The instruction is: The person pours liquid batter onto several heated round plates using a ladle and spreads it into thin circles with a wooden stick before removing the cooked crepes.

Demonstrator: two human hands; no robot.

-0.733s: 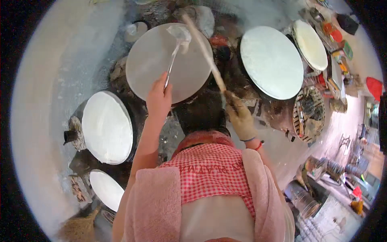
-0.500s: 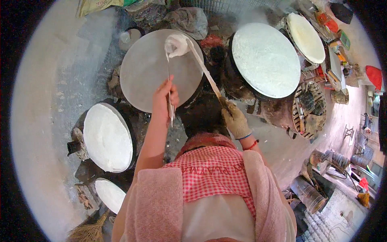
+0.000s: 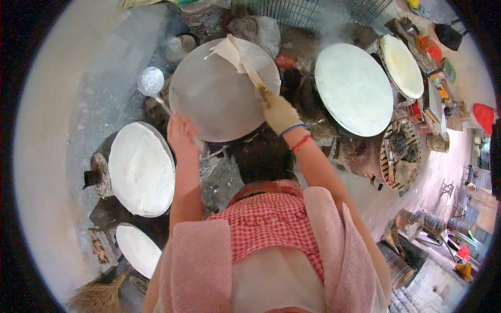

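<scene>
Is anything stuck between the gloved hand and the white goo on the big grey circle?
Just the wooden stick in the gloved right hand, reaching the white goo on the grey round plate. I see nothing else between; the left hand holds its ladle off to the left.

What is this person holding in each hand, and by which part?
The left fingers hold a ladle by its handle; the gloved right fingers hold a wooden stick by its near end.
</scene>
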